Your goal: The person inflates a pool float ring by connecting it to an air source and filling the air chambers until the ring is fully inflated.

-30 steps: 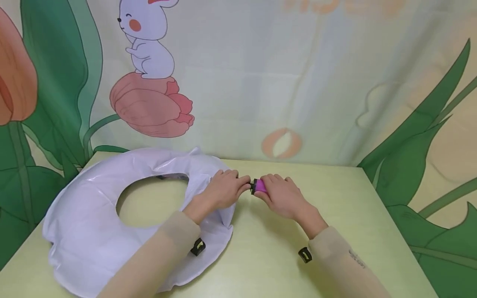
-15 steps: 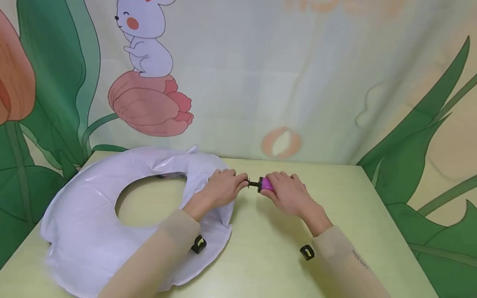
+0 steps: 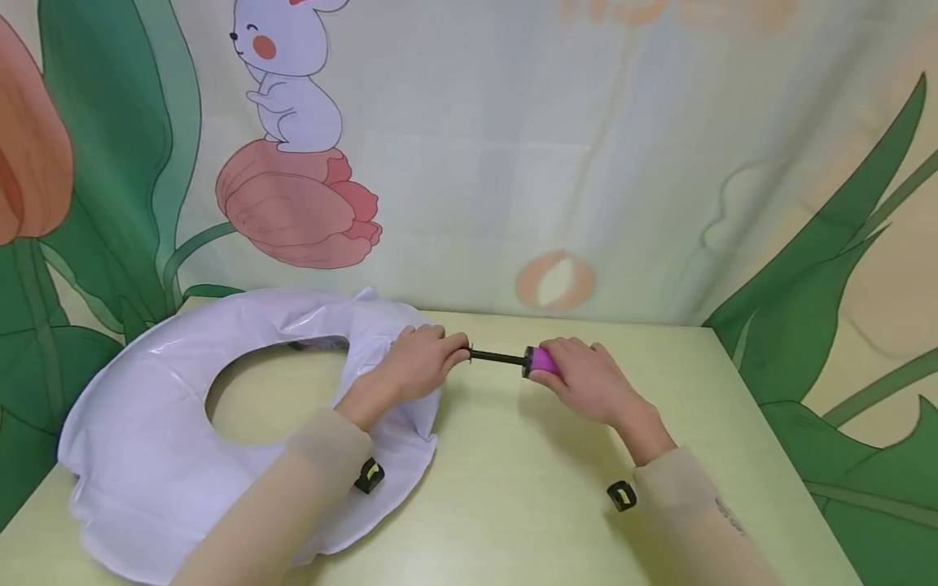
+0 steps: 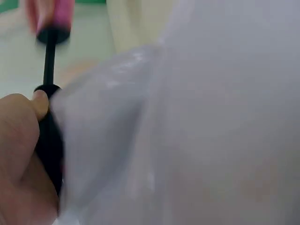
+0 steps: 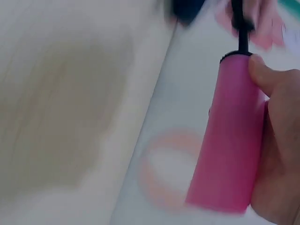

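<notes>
Between the two hands a small hand air pump (image 3: 542,360) lies nearly level above the table. My left hand (image 3: 418,362) grips its black end, thumb on the dark part just behind a round flange in the left wrist view. A length of black rod (image 3: 498,356) shows bare between the hands. My right hand (image 3: 593,382) wraps round the pink barrel (image 5: 229,136), its thumb near the black collar in the right wrist view. A pale lilac swim ring (image 3: 154,415), wrinkled and partly filled, lies on the left, its right side under and beside my left hand and forearm.
The pale yellow table (image 3: 498,488) ends at a printed curtain (image 3: 454,163) with a rabbit and tulips. A black clip-like piece (image 3: 370,475) shows by the left sleeve, another black piece (image 3: 621,495) by the right sleeve.
The hands have moved apart, left hand leftward and right hand rightward. The pump's rod has slid out from nearly fully in to a long stretch showing. The swim ring has shifted slightly left.
</notes>
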Demonstrator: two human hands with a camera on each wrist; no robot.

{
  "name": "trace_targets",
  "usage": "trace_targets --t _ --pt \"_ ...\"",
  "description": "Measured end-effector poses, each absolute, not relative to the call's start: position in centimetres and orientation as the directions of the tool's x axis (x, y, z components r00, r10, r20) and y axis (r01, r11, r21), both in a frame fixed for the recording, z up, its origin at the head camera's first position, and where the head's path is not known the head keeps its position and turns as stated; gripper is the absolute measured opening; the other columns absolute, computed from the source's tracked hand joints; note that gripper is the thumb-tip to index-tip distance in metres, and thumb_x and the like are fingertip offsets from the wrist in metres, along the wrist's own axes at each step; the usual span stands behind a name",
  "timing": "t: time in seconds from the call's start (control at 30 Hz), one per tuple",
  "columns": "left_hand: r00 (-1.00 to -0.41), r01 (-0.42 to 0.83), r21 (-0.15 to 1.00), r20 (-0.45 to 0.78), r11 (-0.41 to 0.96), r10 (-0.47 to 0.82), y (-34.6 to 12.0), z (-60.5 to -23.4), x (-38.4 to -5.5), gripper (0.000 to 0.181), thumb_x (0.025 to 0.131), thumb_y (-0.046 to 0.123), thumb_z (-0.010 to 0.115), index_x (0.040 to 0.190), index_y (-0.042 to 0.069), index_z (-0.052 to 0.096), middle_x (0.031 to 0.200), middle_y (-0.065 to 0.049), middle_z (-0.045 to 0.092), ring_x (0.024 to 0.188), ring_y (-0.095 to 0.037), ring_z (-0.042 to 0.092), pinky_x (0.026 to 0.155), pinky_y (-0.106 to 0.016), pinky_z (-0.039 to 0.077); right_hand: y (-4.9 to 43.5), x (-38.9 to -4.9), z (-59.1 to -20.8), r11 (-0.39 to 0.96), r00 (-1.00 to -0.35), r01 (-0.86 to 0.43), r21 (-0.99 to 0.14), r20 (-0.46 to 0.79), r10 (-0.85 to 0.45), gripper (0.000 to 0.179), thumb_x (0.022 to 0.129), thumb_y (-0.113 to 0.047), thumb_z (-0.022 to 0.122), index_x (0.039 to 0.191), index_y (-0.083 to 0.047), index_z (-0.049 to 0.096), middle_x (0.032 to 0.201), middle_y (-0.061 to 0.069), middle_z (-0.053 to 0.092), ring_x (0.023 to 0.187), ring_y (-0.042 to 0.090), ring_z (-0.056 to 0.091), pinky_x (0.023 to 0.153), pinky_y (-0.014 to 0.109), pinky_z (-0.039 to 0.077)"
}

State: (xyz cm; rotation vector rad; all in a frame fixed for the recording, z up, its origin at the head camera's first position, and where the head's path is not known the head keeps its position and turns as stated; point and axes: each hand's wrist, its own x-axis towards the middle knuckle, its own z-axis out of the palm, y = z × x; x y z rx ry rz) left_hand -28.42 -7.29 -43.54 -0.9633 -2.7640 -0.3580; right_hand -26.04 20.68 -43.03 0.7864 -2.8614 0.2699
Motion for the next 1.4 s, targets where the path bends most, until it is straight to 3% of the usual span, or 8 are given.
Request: trace_targets --t 0.17,0.37,0.47,0.57,0.7,0.87,1.03,1.4 --pt "-0.745 0.656 0.127 0.268 0.744 0.611 -5.3 -43.6 -27.9 0.022 0.111 0.035 0.047 0.105 0.017 0.058 0.082 -0.002 0.049 0.078 -0.025 0.054 0.072 -0.041 0.038 17.9 -26.2 -43.2 0.824 -0.817 -0.561 -0.079 0.214 -0.536 0.049 0.106 -0.05 0.052 0.129 -0.007 0.058 0.12 0.007 0.064 0.108 0.027 0.058 0.085 0.053 0.044" --pt "-0.76 0.64 0.131 0.254 0.757 0.598 -4.7 -44.0 -27.8 0.022 0.109 0.038 0.05 0.11 0.021 0.063 0.084 0.001 0.05 0.078 -0.02 0.051 0.075 -0.039 0.036 17.7 -25.8 -44.1 0.843 -0.846 -0.522 -0.127 0.204 -0.493 0.047 0.105 -0.048 0.055 0.131 -0.008 0.059 0.118 0.004 0.064 0.099 0.022 0.057 0.08 0.046 0.044" --pt "-0.759 0.648 0.202 0.259 0.735 0.598 -5.1 -43.5 -27.7 0.03 0.107 0.041 0.055 0.126 0.019 0.063 0.1 -0.003 0.058 0.093 -0.024 0.056 0.084 -0.043 0.039 18.0 -25.6 -44.4 0.838 -0.846 -0.525 -0.147 0.202 -0.494 0.047 0.105 -0.047 0.056 0.131 -0.008 0.058 0.115 0.004 0.064 0.096 0.022 0.057 0.079 0.045 0.044" --pt "-0.775 0.631 0.29 0.252 0.719 0.579 -6.5 -41.9 -27.8 0.047 0.102 0.039 0.063 0.141 0.015 0.056 0.125 -0.011 0.058 0.119 -0.031 0.054 0.097 -0.051 0.038 18.3 -25.7 -44.5 0.832 -0.841 -0.533 -0.153 0.2 -0.502 0.048 0.105 -0.048 0.055 0.132 -0.008 0.058 0.113 0.004 0.063 0.096 0.022 0.057 0.078 0.044 0.043" --pt "-0.813 0.579 0.342 0.177 0.74 0.555 -9.9 -39.5 -28.2 0.051 0.091 0.019 0.068 0.14 0.009 0.057 0.14 -0.015 0.052 0.134 -0.035 0.044 0.102 -0.057 0.035 18.4 -25.8 -44.3 0.831 -0.842 -0.533 -0.157 0.196 -0.503 0.049 0.105 -0.048 0.054 0.133 -0.008 0.057 0.113 0.004 0.063 0.1 0.022 0.056 0.08 0.045 0.043" --pt "-0.833 0.551 0.273 0.118 0.789 0.541 -13.3 -39.1 -28.6 0.036 0.087 0.008 0.074 0.123 0.006 0.071 0.124 -0.013 0.061 0.12 -0.035 0.054 0.094 -0.056 0.041 18.7 -25.9 -43.9 0.832 -0.845 -0.531 -0.164 0.177 -0.504 0.049 0.105 -0.048 0.054 0.133 -0.008 0.057 0.11 0.003 0.062 0.097 0.022 0.055 0.081 0.045 0.043" --pt "-0.784 0.621 0.248 0.199 0.744 0.588 -13.9 -40.1 -29.3 0.023 0.087 0.01 0.082 0.109 0.007 0.078 0.107 -0.008 0.065 0.105 -0.032 0.06 0.088 -0.051 0.047 18.9 -26.0 -43.9 0.827 -0.839 -0.539 -0.159 0.185 -0.511 0.048 0.105 -0.048 0.055 0.132 -0.008 0.058 0.109 0.003 0.062 0.096 0.021 0.055 0.081 0.045 0.043" --pt "-0.694 0.72 0.247 0.289 0.649 0.659 -13.9 -41.1 -30.1 0.009 0.085 0.001 0.081 0.094 0.004 0.079 0.085 -0.002 0.064 0.085 -0.022 0.061 0.083 -0.039 0.05 18.1 -26.1 -43.5 0.828 -0.825 -0.554 -0.083 0.183 -0.534 0.043 0.105 -0.047 0.055 0.128 -0.011 0.058 0.108 0.002 0.06 0.099 0.022 0.053 0.084 0.047 0.042"
